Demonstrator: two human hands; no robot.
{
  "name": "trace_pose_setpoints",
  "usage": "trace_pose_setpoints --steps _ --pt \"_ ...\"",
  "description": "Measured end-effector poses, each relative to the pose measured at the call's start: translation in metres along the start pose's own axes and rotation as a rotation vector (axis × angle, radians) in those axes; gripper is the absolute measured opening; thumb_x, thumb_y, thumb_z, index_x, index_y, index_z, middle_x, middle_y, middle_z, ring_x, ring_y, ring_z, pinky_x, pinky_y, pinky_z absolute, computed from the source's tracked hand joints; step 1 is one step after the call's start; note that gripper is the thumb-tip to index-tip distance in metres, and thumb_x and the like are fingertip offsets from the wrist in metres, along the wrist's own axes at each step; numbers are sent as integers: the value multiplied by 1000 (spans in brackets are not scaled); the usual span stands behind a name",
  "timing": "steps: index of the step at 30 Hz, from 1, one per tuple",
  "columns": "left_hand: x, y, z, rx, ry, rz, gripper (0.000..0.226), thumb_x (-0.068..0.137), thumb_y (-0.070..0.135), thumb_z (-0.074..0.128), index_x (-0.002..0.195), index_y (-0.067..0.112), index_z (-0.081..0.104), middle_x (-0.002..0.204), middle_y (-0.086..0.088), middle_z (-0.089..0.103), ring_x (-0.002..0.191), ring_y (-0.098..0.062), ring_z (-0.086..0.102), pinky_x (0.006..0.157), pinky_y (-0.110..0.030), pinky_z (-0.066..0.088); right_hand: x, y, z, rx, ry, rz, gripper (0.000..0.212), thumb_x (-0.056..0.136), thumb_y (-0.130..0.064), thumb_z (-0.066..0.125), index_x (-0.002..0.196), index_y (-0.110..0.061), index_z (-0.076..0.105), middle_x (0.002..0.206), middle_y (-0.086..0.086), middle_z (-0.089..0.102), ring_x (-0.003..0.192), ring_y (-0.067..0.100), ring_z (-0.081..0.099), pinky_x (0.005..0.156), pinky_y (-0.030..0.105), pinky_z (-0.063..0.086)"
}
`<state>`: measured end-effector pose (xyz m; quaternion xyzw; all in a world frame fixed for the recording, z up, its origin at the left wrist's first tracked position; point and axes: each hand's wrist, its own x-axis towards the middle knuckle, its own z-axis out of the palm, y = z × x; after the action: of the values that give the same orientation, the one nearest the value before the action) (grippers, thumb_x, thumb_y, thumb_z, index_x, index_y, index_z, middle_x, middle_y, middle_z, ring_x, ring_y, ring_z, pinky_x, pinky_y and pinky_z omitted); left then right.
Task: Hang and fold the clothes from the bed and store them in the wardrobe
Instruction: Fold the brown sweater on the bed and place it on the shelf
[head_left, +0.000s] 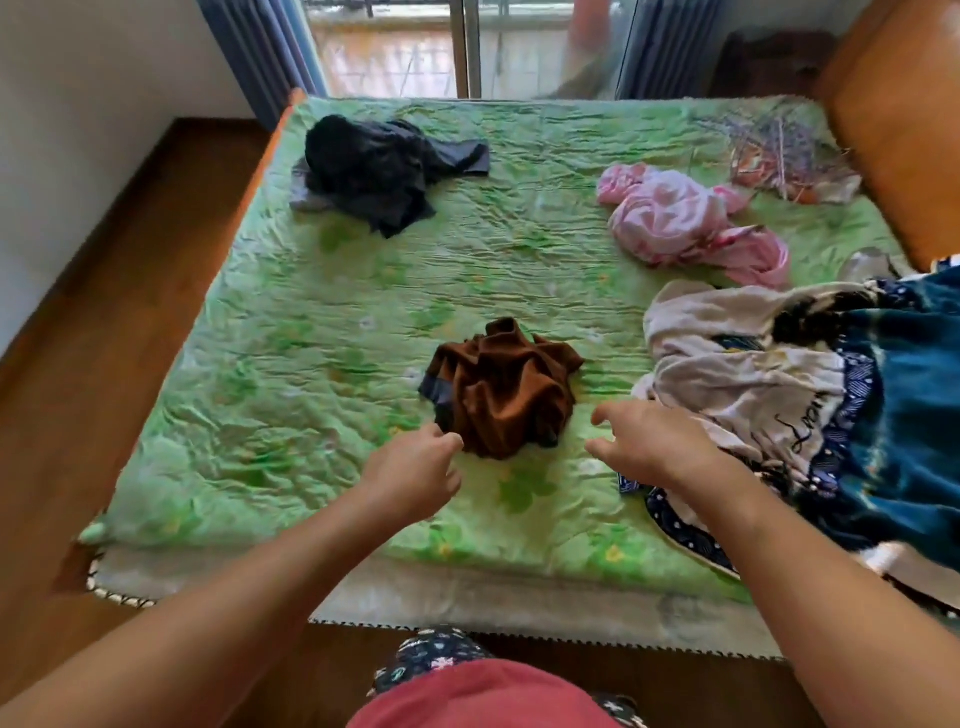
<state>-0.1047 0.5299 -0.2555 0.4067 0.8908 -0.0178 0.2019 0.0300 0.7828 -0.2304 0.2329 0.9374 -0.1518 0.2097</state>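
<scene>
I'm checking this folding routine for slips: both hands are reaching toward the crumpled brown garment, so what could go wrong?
1. The brown garment is bunched in a heap, with a blue-grey band showing at its left. The left hand may pinch a single layer and lift a tangle.
2. The right hand is at the edge of the white garment, so its fingers could snag that cloth too.

Green floral bedcover (322, 322), brown garment (506, 387), black pile (379, 166), pink cloth (680, 218), blue dotted fabric (904, 415).

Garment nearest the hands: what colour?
The garment is brown; head view shows it best.
</scene>
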Motion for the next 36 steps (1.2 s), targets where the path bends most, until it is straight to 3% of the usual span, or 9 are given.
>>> trace_pose_setpoints --steps 10,14,17,21,25,28,30,33,36 --pt "122 -39 70 -17 -206 64 29 93 28 51 120 19 53 111 -6 52 100 -32 58 67 -40 50 141 -8 81 39 -169 72 40 94 -47 53 124 -20 55 120 7 64 106 31 62 86 46 55" --pt "176 -29 117 -42 -263 61 29 92 25 51 120 19 52 111 -7 50 99 -33 57 61 -38 38 200 10 126 87 -168 132 39 94 -41 55 123 -15 54 117 13 62 105 36 62 83 46 55" --pt "219 -28 152 -88 -314 -3 39 91 24 52 130 21 47 123 -8 47 106 -34 56 66 -41 43 238 24 169 133 -242 167 40 95 -39 57 124 -11 52 121 17 57 108 39 58 88 47 52" --pt "267 -31 194 -170 -417 -94 72 93 37 60 154 29 22 143 -12 36 123 -38 47 92 -52 51 274 33 223 261 -305 263 50 94 -34 61 131 -10 39 124 21 52 111 44 57 85 46 49" --pt "300 -24 228 -250 -402 -177 91 87 49 69 156 37 11 142 -11 39 125 -38 45 97 -56 47 300 27 255 558 -65 450 77 88 -17 62 150 -11 17 133 24 51 114 45 57 89 44 48" --pt "316 -17 242 -308 -233 -219 52 88 36 64 134 29 41 122 -8 57 111 -38 54 88 -52 50 317 24 262 693 54 585 77 87 -8 55 153 -20 15 122 21 61 104 41 62 80 38 46" --pt "324 -19 241 -416 -135 -224 24 88 24 58 110 23 51 97 -4 64 96 -34 60 76 -44 50 325 28 259 713 25 582 60 90 -9 48 146 -16 29 120 22 62 103 40 61 79 36 43" --pt "325 -31 223 -565 -97 -225 14 85 21 59 97 19 53 79 1 59 82 -30 59 68 -35 44 329 38 241 699 5 532 33 96 -15 37 127 -14 50 120 21 62 103 38 57 78 36 38" --pt "319 -49 192 -714 -21 -306 8 86 20 55 94 18 54 78 1 58 79 -27 58 68 -35 45 324 46 208 766 70 456 25 94 -18 40 99 -30 60 102 5 64 96 31 56 75 32 34"
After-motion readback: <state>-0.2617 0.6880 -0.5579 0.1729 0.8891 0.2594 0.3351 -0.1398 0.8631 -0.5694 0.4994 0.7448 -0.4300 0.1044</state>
